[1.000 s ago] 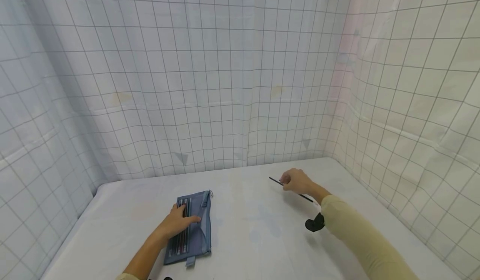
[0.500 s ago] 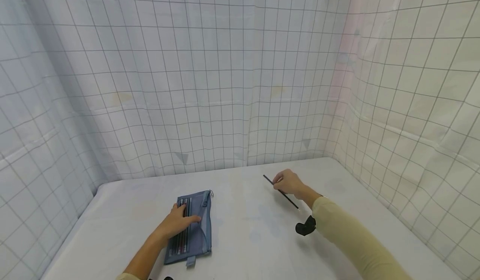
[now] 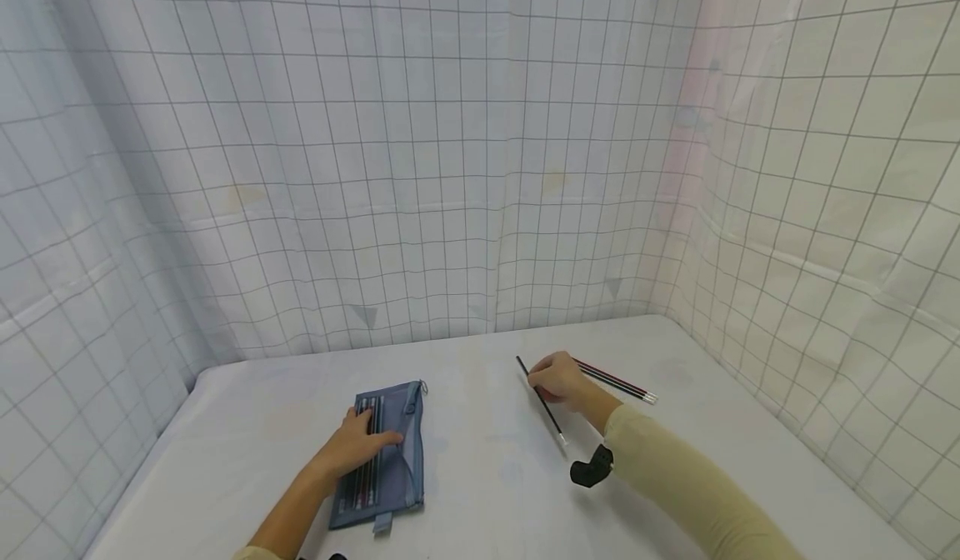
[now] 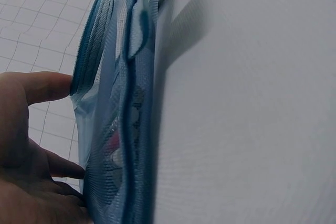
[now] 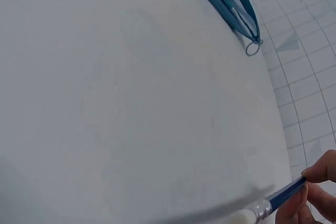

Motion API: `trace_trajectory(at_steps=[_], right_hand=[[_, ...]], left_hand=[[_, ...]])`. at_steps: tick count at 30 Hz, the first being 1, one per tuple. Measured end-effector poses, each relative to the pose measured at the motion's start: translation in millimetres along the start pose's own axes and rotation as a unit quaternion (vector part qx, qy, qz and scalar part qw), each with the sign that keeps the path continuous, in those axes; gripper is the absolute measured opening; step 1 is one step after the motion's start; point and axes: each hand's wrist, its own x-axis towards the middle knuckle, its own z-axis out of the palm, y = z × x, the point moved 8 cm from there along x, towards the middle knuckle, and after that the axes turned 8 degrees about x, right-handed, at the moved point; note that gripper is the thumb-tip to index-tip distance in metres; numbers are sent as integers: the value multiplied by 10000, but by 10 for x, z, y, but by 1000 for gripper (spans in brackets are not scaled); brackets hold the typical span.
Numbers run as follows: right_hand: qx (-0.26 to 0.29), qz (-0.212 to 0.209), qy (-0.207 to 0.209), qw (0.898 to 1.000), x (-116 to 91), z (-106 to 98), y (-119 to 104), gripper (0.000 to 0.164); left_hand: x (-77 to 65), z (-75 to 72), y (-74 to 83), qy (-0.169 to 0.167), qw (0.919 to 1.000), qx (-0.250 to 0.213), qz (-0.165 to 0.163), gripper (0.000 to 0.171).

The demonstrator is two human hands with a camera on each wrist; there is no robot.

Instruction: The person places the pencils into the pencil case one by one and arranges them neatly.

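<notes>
A blue mesh zip pencil case (image 3: 397,481) lies on the white-covered table, several pencils showing through its left side. My left hand (image 3: 348,447) rests on it, fingers spread, the thumb across toward the zip side. In the left wrist view, a straight digit (image 4: 50,86) touches the edge beside the zip (image 4: 90,51), which stands raised from the case body. To the right, my right hand (image 3: 558,377) pinches a dark pencil (image 3: 552,418) near its middle, above the table. Its metal band and white eraser end (image 5: 254,213) point toward me.
More red and black pencils (image 3: 618,381) lie together on the table (image 3: 480,477) just right of my right hand. White grid-patterned curtains (image 3: 450,168) hang behind and on both sides. A black strap piece (image 3: 592,467) hangs at the right sleeve.
My right hand has moved left and a little nearer with the pencil, which now points more toward me. The pencils behind that hand have come into sight. The left hand stays put.
</notes>
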Motion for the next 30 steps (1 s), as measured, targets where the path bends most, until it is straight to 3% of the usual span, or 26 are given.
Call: trace_trajectory(at_steps=[8,14,30], right_hand=[[650,283,-46,9975,-65,311,20,15],[848,331,-78,9958,-112,550,28,15],[1416,259,-263,9892,-172,936,-94,10]], left_hand=[[-12,2,-8,-10,10000,-15,52,102],[-11,19,-29,-18,10000,16,21,103],[24,-2,-8,-20,10000,82,43,103]])
